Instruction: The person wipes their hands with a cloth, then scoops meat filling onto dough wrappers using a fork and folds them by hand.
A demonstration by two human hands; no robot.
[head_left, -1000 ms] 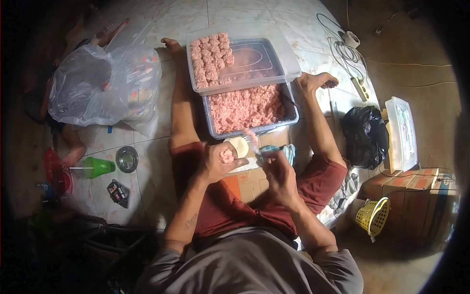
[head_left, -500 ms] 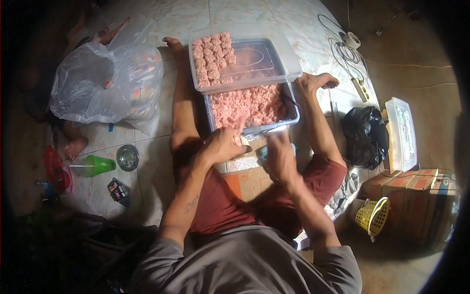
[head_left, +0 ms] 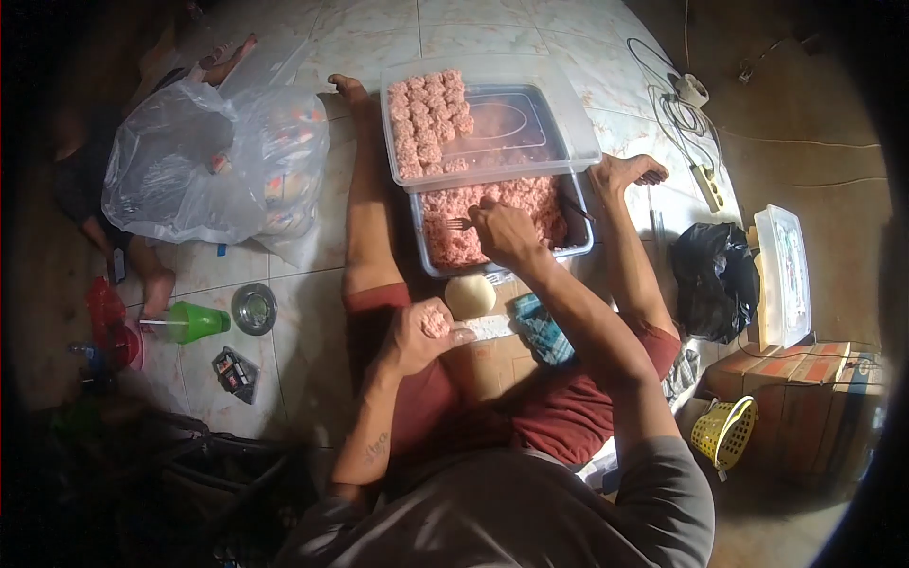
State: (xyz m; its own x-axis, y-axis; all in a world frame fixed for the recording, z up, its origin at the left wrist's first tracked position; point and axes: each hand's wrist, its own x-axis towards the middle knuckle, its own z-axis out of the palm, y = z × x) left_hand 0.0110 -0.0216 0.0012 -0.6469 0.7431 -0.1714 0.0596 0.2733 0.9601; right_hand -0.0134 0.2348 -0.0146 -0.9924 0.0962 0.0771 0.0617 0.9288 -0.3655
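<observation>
In my left hand (head_left: 417, 339), fingers closed, sits a clump of pink crumbly mixture (head_left: 436, 323), above my thigh. My right hand (head_left: 507, 233) grips a fork (head_left: 459, 224), its tines over the pink mixture (head_left: 442, 248) that fills a tub (head_left: 579, 248). Across the tub's far part rests a clear plastic container (head_left: 587, 167) with rows of pink lumps (head_left: 431, 106) along its left side. A pale, round, ball-like thing (head_left: 471, 296) stands at the tub's near edge. Beside it lies a blue cloth (head_left: 543, 328), partly behind my right forearm.
At left are a filled plastic bag (head_left: 180, 170), a green cup (head_left: 201, 323), a metal dish (head_left: 254, 309) and another person's foot (head_left: 157, 291). To the right are a black bag (head_left: 715, 284), a yellow basket (head_left: 725, 431), cardboard boxes (head_left: 795, 407) and a power strip (head_left: 707, 189).
My right hand has moved up and forward with the fork, over the tub. My left hand has drawn back toward me with the clump, uncovering the pale round thing.
</observation>
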